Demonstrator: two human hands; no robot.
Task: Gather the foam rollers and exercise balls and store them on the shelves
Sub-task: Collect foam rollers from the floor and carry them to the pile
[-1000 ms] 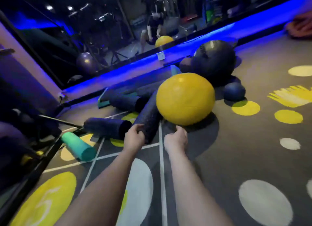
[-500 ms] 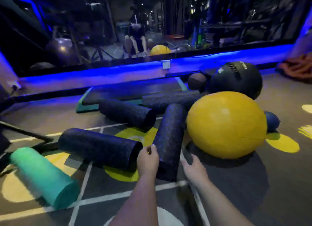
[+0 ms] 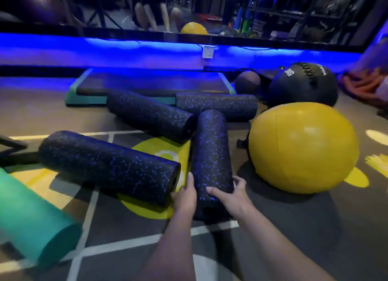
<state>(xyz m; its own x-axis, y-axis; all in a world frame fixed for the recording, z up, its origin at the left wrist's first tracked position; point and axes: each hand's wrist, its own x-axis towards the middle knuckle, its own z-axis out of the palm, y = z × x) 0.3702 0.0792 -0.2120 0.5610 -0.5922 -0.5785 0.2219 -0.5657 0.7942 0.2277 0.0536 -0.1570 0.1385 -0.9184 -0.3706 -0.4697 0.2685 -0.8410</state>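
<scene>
Left hand (image 3: 184, 199): bare from fingertips to wrist; the thumbnail shows, plain and trimmed close.
Right hand (image 3: 233, 194): bare as well, knuckles and finger backs uncovered.
Left forearm (image 3: 168, 249): bare skin along the whole length that shows, right down to the bottom edge of the view.
Right forearm (image 3: 283, 245): the same, bare to the bottom edge.
Light on the arms: dim, with a bluish cast from the room.
Reflection (image 3: 151, 7) in the mirror (image 3: 273, 12): a dark garment over the trunk and hips, bare legs under it.
Garment detail: too dim and blurred from here to tell cut, fabric or markings.
</scene>
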